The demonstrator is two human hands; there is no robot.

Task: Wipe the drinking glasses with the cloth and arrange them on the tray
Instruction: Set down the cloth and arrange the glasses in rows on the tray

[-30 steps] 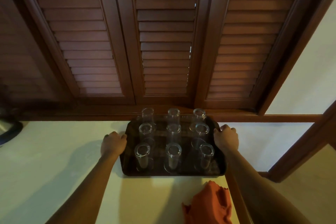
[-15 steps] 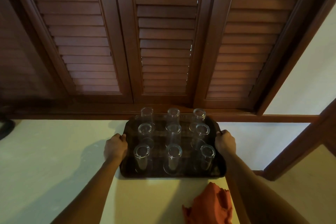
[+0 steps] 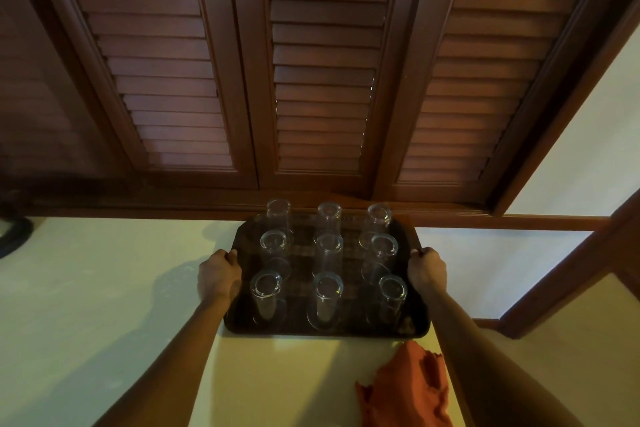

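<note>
Glasses (image 3: 328,295), nine, stand on tray (image 3: 325,330); both hands' fingers (image 3: 231,255) grip its side rims.

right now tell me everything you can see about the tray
The tray is dark, rectangular with rounded corners and a low raised rim, its floor showing a woven-looking pattern. It sits at the pale counter's back edge, below the wooden shutters. Nine clear glasses stand on it in three rows of three. The left hand and right hand grip its side rims.
</note>
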